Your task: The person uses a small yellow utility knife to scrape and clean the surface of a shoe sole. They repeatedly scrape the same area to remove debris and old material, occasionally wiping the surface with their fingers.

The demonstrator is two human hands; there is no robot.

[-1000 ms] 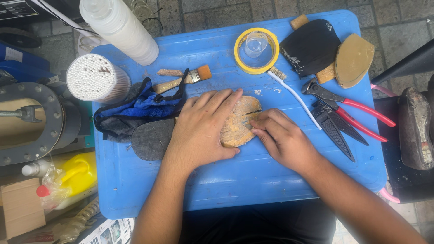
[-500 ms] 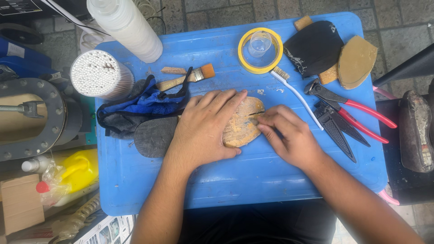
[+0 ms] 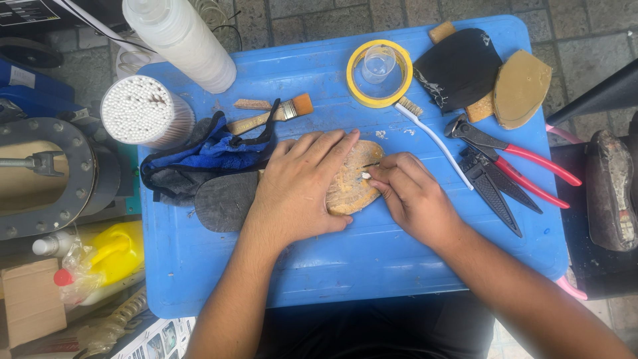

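Shoe sole (image 3: 351, 186), tan and worn, lies on the blue tabletop (image 3: 345, 259). Left hand (image 3: 299, 189) presses flat and open on it; right hand (image 3: 409, 193) pinches a small tool against its edge.

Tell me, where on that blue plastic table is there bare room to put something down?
The blue plastic table is bare along its near edge, below the left hand and right hand, and between the white cotton-swab tub and yellow tape ring. The right side is crowded with red-handled pincers and black pliers; the left with blue cloth.
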